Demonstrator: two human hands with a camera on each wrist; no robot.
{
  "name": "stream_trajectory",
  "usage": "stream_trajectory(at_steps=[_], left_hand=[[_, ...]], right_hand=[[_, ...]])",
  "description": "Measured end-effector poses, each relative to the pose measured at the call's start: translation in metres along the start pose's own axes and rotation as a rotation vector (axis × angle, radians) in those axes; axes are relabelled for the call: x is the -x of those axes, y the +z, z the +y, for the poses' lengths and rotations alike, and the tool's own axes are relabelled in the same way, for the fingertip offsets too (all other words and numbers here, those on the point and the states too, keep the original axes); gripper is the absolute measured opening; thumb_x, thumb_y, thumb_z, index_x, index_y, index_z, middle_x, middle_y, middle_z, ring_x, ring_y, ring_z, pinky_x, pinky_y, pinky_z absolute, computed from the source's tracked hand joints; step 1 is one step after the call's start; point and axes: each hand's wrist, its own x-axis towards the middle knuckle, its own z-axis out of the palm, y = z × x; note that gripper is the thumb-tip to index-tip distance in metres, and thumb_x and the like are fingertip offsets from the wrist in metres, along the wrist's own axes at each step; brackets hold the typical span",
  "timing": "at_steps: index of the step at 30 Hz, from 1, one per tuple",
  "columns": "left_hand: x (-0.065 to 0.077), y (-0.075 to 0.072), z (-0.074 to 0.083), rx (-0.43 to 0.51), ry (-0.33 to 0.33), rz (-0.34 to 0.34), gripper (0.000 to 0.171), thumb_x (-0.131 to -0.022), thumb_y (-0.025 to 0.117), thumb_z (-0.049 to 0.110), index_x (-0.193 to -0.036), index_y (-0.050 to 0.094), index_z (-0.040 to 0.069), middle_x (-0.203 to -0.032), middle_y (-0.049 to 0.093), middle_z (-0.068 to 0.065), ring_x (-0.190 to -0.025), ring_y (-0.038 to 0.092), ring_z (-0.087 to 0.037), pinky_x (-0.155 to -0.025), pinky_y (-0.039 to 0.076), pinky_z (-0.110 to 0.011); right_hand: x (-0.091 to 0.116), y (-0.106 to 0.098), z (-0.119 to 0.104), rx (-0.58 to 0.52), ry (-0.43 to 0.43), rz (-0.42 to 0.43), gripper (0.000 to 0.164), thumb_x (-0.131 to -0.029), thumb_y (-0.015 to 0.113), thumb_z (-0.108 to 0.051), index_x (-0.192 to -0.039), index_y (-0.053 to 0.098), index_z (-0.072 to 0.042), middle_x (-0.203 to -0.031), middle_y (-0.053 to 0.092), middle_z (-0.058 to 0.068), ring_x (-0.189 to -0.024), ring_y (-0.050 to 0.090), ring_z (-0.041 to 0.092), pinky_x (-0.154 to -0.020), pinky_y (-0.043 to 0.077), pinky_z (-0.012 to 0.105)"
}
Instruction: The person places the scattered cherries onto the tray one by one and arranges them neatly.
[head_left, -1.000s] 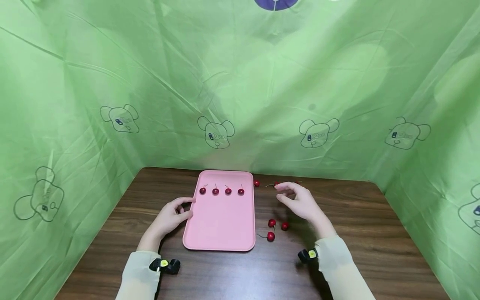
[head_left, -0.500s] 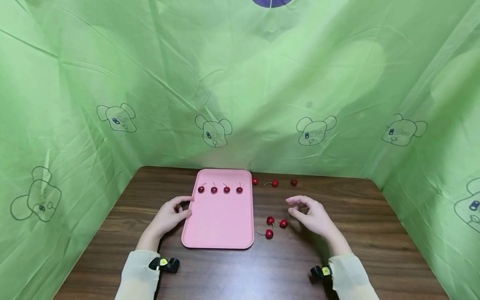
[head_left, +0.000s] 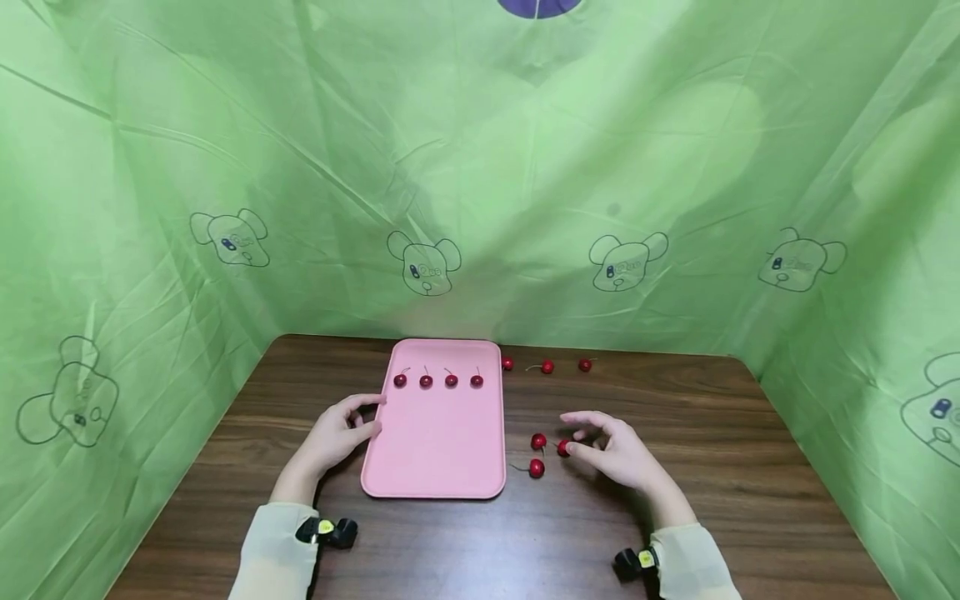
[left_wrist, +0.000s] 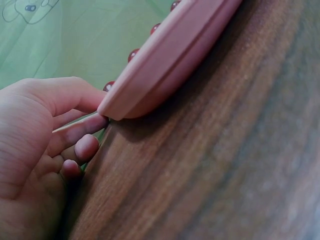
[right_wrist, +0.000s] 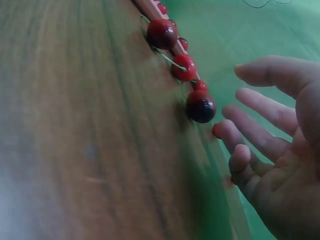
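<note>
A pink tray lies on the table, with a row of several dark red cherries across its far part, stems pointing away. My left hand pinches the tray's left edge between thumb and fingers; the left wrist view shows the fingertips at the rim. Right of the tray sit three loose cherries in a cluster, one of them a stemmed cherry. Just over the rightmost cherry hovers my right hand, its fingers loosely spread and apart from the fruit in the right wrist view.
Three more cherries lie along the table's back, among them one with a stem and one farther right. The dark wooden table meets a green cloth backdrop behind and at both sides.
My right hand has come back from the far cherries, first to the right and then toward the near cluster. The left hand has stayed at the tray's edge.
</note>
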Motion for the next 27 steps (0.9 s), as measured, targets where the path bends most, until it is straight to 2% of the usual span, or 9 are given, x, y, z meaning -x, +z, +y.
stream_trajectory(at_steps=[6, 14, 19, 27], left_hand=[[0.0, 0.0, -0.002, 0.001, 0.009, 0.002, 0.045, -0.096, 0.082, 0.007, -0.139, 0.073, 0.012, -0.1, 0.066, -0.006, -0.077, 0.056, -0.016, -0.067, 0.047, -0.027], [-0.001, 0.0, -0.004, 0.003, 0.015, 0.002, 0.045, -0.096, 0.082, 0.009, -0.14, 0.074, 0.013, -0.101, 0.066, -0.005, -0.077, 0.056, -0.015, -0.067, 0.047, -0.027], [0.0, 0.0, -0.003, -0.004, 0.007, 0.0, 0.045, -0.096, 0.082, 0.01, -0.14, 0.073, 0.013, -0.1, 0.065, -0.005, -0.078, 0.056, -0.016, -0.067, 0.047, -0.028], [-0.001, -0.001, -0.002, -0.005, 0.017, -0.005, 0.044, -0.096, 0.082, 0.011, -0.14, 0.073, 0.011, -0.094, 0.063, -0.005, -0.077, 0.056, -0.016, -0.066, 0.047, -0.029]], right_hand=[[0.0, 0.007, 0.003, -0.031, 0.014, 0.013, 0.041, -0.093, 0.087, -0.011, -0.132, 0.076, -0.006, -0.119, 0.078, 0.014, -0.092, 0.07, 0.016, -0.064, 0.052, 0.027], [0.002, 0.009, 0.008, -0.018, -0.001, -0.027, 0.041, -0.092, 0.084, -0.006, -0.132, 0.075, -0.006, -0.122, 0.077, 0.011, -0.097, 0.069, 0.022, -0.073, 0.052, 0.028], [0.003, 0.009, 0.015, -0.046, 0.003, -0.04, 0.04, -0.092, 0.083, -0.005, -0.132, 0.075, -0.007, -0.116, 0.076, 0.01, -0.091, 0.064, 0.016, -0.071, 0.05, 0.026], [0.005, 0.005, 0.028, -0.072, -0.012, -0.052, 0.038, -0.091, 0.085, -0.003, -0.128, 0.077, -0.008, -0.096, 0.071, 0.01, -0.067, 0.057, 0.01, -0.059, 0.046, 0.023]])
